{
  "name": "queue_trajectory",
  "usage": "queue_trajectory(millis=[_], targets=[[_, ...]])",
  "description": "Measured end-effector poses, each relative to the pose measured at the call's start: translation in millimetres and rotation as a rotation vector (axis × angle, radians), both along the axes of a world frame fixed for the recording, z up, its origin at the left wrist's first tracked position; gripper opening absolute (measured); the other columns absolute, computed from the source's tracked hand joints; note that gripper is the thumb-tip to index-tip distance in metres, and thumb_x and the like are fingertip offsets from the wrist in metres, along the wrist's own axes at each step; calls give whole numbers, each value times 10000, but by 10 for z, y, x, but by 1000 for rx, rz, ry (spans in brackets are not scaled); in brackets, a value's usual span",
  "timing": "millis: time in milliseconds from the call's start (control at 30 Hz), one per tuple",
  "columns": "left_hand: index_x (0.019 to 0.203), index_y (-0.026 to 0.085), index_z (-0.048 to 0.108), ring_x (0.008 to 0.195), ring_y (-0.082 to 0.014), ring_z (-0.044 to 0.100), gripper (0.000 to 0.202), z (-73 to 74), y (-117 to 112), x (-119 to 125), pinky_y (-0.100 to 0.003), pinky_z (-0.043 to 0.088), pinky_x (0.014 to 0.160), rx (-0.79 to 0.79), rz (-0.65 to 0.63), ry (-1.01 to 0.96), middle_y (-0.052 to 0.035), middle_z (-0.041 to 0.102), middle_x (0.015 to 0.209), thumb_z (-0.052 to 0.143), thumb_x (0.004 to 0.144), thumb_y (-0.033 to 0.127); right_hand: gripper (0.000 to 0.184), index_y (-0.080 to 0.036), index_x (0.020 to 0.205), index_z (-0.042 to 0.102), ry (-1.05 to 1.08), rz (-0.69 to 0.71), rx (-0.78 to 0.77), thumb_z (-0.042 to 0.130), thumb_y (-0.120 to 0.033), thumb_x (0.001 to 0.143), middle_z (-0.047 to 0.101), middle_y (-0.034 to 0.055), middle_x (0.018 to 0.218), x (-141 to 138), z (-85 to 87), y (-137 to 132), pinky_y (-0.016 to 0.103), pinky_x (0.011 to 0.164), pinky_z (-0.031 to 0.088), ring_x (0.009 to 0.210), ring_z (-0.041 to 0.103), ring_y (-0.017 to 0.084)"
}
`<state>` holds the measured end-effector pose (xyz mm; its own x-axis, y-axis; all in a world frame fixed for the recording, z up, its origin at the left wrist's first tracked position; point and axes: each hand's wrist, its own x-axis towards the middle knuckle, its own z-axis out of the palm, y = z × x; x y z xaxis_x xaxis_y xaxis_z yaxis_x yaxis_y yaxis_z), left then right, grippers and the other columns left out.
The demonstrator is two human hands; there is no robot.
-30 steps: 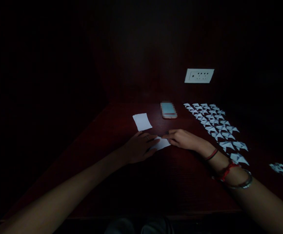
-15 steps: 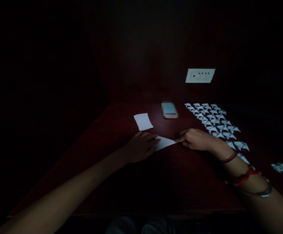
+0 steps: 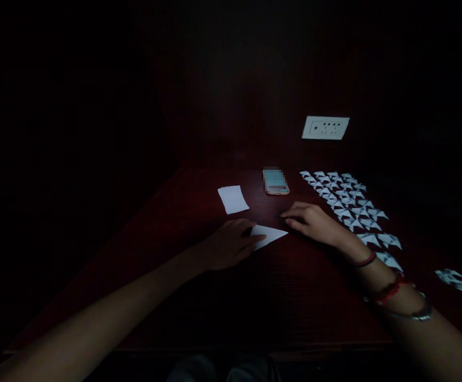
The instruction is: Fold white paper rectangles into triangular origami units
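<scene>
White paper, folded to a triangle (image 3: 270, 234), lies on the dark red bench (image 3: 294, 297) between the 2 hands, its tip pointing right. The left hand (image 3: 231, 245) rests flat with its fingers over the paper's left end, not gripping it. The right hand (image 3: 313, 220) is loosely curled and holds nothing, just beside the tip; whether it touches the paper cannot be told. Behind lie a stack of white sheets (image 3: 233, 199) and a phone (image 3: 275, 182); rows of folded pieces (image 3: 350, 204) lie to the right
</scene>
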<state>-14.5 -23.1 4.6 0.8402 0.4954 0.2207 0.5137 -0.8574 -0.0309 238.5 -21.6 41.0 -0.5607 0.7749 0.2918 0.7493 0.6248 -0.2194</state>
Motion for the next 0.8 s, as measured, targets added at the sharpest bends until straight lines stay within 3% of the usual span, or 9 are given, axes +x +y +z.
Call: queue_trajectory(millis=[167, 300, 500, 567, 667, 800], targets=[[1232, 339, 329, 1182, -247, 245, 349, 22, -44, 32, -418, 237, 944, -10, -26, 19, -36, 261, 1304, 304, 883, 335, 166, -151, 827, 606, 68, 2, -164, 560, -264, 714, 560, 47, 793, -206, -150, 15, 251, 673, 400, 737, 515, 136], [1209, 338, 364, 1181, -236, 249, 335, 26, -7, 50, -405, 245, 946, -58, -29, -19, -24, 263, 1302, 316, 878, 359, 92, -143, 696, 591, 75, -63, -321, 549, -225, 705, 569, 25, 713, -234, -188, 28, 224, 602, 386, 649, 519, 112], [1132, 252, 450, 1061, -175, 382, 286, 12, 101, 154, -342, 313, 903, -165, 22, -190, -38, 423, 1139, 370, 865, 315, 218, -130, 832, 592, 182, -223, -475, 602, -182, 620, 584, 11, 681, -270, -181, 20, 206, 536, 376, 578, 516, 97], [1108, 218, 457, 969, -158, 434, 283, 3, 131, 192, -314, 356, 852, -206, 60, -268, -33, 475, 1023, 428, 839, 301, 151, -131, 776, 608, 204, -210, -518, 584, -162, 630, 576, 2, 652, -297, -170, 11, 199, 524, 365, 569, 506, 91], [909, 189, 551, 868, -142, 464, 154, 23, 142, 217, -279, 389, 781, -263, 71, -341, -13, 492, 884, 472, 814, 281, 69, -142, 695, 615, 231, -139, -471, 558, -169, 666, 550, -12, 615, -332, -137, -13, 198, 529, 354, 570, 487, 87], [793, 181, 568, 838, -126, 458, 125, 133, 86, 204, -265, 385, 764, -234, 77, -460, -7, 468, 864, 454, 818, 227, 91, -152, 712, 612, 248, -23, -192, 523, -171, 717, 534, 5, 685, -393, -58, -85, 217, 608, 365, 642, 485, 99]])
